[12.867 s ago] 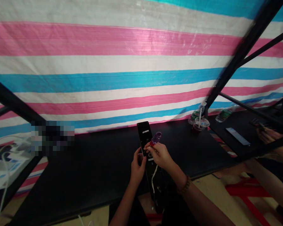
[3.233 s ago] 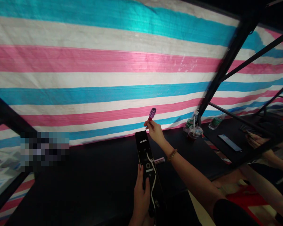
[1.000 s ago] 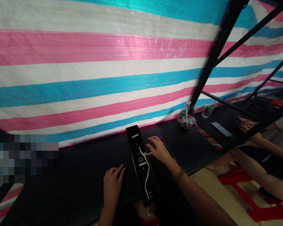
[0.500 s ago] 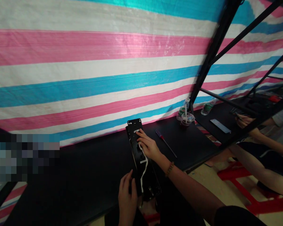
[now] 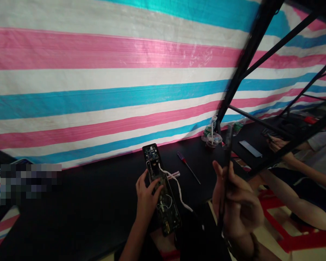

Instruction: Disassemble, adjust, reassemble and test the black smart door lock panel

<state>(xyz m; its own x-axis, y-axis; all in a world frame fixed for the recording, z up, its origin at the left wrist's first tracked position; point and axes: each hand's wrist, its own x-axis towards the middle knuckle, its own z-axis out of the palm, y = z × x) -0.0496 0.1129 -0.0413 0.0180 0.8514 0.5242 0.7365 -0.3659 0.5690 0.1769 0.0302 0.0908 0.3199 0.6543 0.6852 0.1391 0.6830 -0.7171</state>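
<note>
A long black electronic device [image 5: 167, 214] lies opened on the table, its circuit boards and thin wires exposed. My left hand [image 5: 146, 197] grips its left side, fingers bent over the edge and onto the inside. Raised at the right, my right hand [image 5: 240, 206] is closed on a flat black cover plate [image 5: 226, 185], seen nearly edge-on and blurred. A white cable [image 5: 179, 188] runs out of the device towards the table's front edge. Right of the device lies a screwdriver [image 5: 188, 167] with a dark blue and red handle.
The black table [image 5: 97, 203] backs onto a striped tarp [image 5: 125, 83]. A lidded plastic cup [image 5: 214, 139] and a bottle [image 5: 207, 134] stand by the black metal frame [image 5: 237, 72]. Beyond it are a phone [image 5: 250, 148], another person's hands [image 5: 278, 146] and a red stool [image 5: 281, 226].
My right hand has lifted the black cover plate off the device and carried it right, exposing the boards. My left hand has moved up onto the device. The white cable has swung right.
</note>
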